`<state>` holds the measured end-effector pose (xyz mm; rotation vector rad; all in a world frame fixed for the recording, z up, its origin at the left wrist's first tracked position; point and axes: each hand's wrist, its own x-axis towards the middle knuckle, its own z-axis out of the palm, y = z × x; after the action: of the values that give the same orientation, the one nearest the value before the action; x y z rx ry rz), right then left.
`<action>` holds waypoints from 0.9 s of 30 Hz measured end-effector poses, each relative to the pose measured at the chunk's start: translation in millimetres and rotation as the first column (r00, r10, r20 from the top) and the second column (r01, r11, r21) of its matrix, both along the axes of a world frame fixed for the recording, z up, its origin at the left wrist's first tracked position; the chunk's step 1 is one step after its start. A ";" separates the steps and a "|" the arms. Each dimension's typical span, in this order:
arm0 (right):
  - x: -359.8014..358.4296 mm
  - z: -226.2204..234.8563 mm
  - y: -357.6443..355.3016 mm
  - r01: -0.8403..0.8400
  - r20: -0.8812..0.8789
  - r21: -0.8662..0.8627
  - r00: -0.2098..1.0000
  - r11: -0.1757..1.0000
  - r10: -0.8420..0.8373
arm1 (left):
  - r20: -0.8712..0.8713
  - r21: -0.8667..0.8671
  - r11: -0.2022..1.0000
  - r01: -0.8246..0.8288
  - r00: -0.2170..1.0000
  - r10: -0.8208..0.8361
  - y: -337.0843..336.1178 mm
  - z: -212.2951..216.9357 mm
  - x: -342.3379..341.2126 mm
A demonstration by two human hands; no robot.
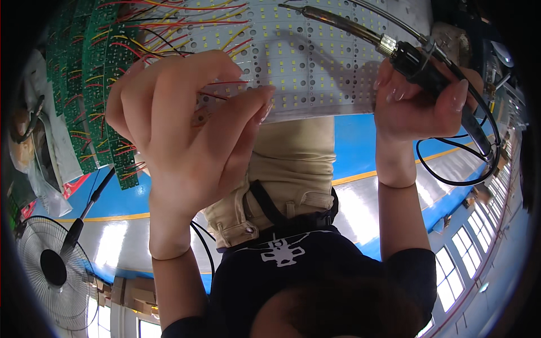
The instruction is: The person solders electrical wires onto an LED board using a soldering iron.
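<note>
The left hand [186,135] is seen closest, its thumb and fingers curled together, pinching a thin red wire [217,96] at the near edge of a white LED panel [315,62]. To its right, the right hand [420,96] is wrapped tightly around the black handle of a soldering iron [360,34], whose tip is pointed leftward over the panel. Beyond the left hand, green circuit boards [93,79] with red and yellow leads are stacked. The pinching fingers could be burned, or neighbouring pads bridged, if the tip is let drift.
</note>
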<state>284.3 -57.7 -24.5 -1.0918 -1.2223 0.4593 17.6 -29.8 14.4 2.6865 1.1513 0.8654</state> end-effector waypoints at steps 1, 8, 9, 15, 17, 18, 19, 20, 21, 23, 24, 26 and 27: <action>0.1 -0.1 0.2 -0.012 -0.034 -0.001 0.999 1.000 0.012 | 0.023 -0.033 0.999 0.029 0.999 -0.028 -2.9 -0.9 -1.4; 1.4 -1.1 -0.6 -0.104 -0.283 0.005 0.954 0.995 0.101 | -0.019 -0.115 0.993 -0.006 1.000 0.004 -14.8 10.5 -11.7; 2.4 -0.9 -0.6 -0.114 -0.312 0.007 0.943 0.993 0.111 | -0.016 -0.115 0.993 -0.001 1.000 0.000 -15.2 9.2 -9.3; -1.3 1.8 -0.3 -0.121 -0.347 -0.028 0.932 0.992 0.104 | -0.109 -0.038 0.998 -0.059 0.993 0.054 -16.5 4.1 -1.2; -3.0 4.4 0.8 -0.128 -0.306 -0.046 0.946 0.991 0.108 | -0.106 0.057 0.997 -0.050 0.993 0.056 -20.2 0.3 -4.1; -3.9 5.4 1.3 -0.133 -0.263 -0.068 0.958 0.989 0.111 | -0.108 0.061 0.997 -0.052 0.992 0.058 -21.7 0.4 -6.4; -3.5 5.2 1.7 -0.130 -0.263 -0.069 0.959 0.989 0.108 | -0.104 0.042 0.999 -0.013 0.994 0.018 -21.9 -0.2 -8.1; -3.3 4.8 2.3 -0.129 -0.285 -0.053 0.952 0.990 0.109 | -0.100 0.023 0.999 0.025 0.995 -0.022 -22.1 -0.1 -10.3; -3.3 4.3 2.7 -0.127 -0.307 -0.037 0.945 0.991 0.110 | -0.101 0.023 0.999 0.027 0.995 -0.024 -22.0 2.4 -14.0; -4.7 1.7 1.7 -0.100 -0.332 -0.028 0.939 0.995 0.085 | -0.094 -0.121 0.982 0.148 0.983 -0.160 -21.3 7.9 -20.4; -5.0 0.8 1.4 -0.076 -0.357 -0.020 0.932 0.997 0.064 | -0.094 -0.121 0.981 0.151 0.982 -0.162 -22.6 7.2 -16.6; -4.6 1.3 0.4 -0.082 -0.356 -0.034 0.932 0.996 0.065 | -0.112 -0.058 0.997 -0.047 0.993 0.041 -29.5 5.6 -7.1; -4.3 1.6 0.1 -0.087 -0.353 -0.048 0.933 0.995 0.065 | -0.113 -0.058 0.997 -0.048 0.993 0.042 -30.1 4.6 -7.4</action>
<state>280.0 -57.6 -22.8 -0.9665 -0.9397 0.7246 10.1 -59.9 19.0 2.7003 1.2441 0.6821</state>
